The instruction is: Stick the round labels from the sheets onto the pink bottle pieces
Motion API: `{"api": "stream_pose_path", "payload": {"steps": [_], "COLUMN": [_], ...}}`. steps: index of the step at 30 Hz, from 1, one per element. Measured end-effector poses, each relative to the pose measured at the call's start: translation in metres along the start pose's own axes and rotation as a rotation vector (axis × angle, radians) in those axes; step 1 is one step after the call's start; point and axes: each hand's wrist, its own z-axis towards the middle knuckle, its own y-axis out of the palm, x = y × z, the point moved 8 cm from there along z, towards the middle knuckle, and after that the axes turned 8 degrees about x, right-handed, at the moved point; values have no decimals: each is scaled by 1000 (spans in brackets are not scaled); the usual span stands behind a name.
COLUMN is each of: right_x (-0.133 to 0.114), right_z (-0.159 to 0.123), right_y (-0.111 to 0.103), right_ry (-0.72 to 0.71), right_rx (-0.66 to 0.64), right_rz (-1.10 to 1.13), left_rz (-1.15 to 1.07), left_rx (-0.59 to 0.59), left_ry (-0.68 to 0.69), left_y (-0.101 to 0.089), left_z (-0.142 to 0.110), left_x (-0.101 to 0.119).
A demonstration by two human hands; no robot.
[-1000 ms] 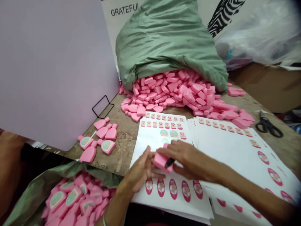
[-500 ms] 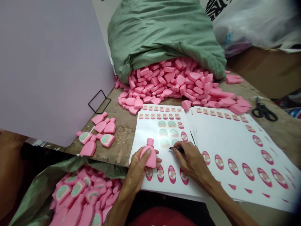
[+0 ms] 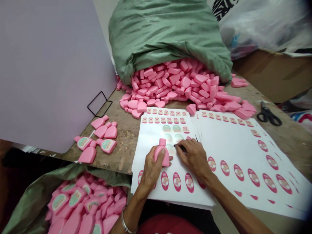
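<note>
Held bottle (image 3: 161,155): moved right and a bit far since prev. frame, now closer to right hand (image 3: 192,155); pink, cap pointing far, plain face up, over left sheet stack (image 3: 151,136).
Left hand (image 3: 151,167): wrapped round held bottle, thumb across front, fingers behind w/ tips showing on right side; bracelet (image 3: 126,224) on wrist.
Right hand: also shifted slightly far; thumb + index pinched on small black tool (image 3: 182,148), other fingers curled; just right of held bottle; contact w/ paper, can't tell.
Green stickers (image 3: 176,128): in mid left sheet stack, pale, far of both hands + b/w them; nearest one right by black tool's tip.
Left sheet stack: small labels in 2 rows at far edge, pink ovals along near edge.
Right sheets (image 3: 226,139): spread beside, same kinds of labels round edges.
Left-side bottles (image 3: 87,154): 6 on table (image 3: 122,139), 2 w/ green stickers, 4 plain.
Far pile (image 3: 174,79): many plain pink bottles, spilling from big green sack (image 3: 163,32).
Near-left sack (image 3: 29,198): full of pink bottles, some w/ green stickers.
Scissors (image 3: 269,117): far right, black handles, lying on table.
</note>
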Motion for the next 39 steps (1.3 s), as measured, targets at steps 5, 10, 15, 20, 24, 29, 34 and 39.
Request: {"api": "stream_pose_path", "payload": {"steps": [5, 10, 15, 20, 24, 29, 34, 39], "right_x": [4, 1, -3, 8, 23, 18, -6, -20], "right_z": [1, -1, -4, -6, -6, -4, -8, -9], "right_y": [2, 2, -6, -7, -7, -6, -4, 0], "right_ry": [35, 18, -7, 202, 476, 605, 586, 582], "right_rx": [-34, 7, 119, 80, 21, -128, -267, -327], "right_rz": [79, 42, 88, 357, 582, 810, 823, 845], "left_rz": [15, 42, 13, -5, -21, -187, -384, -421], "left_rx": [-4, -24, -21, -8, 6, 9, 91, 84], "left_ry": [-12, -6, -1, -15, -19, -47, -132, -162], "left_y": [1, 2, 1, 1, -1, -5, -11, -7], "left_z": [3, 4, 4, 3, 3, 1, -3, -5], "left_x": [-2, -4, -5, -2, -1, -4, -10, -9]}}
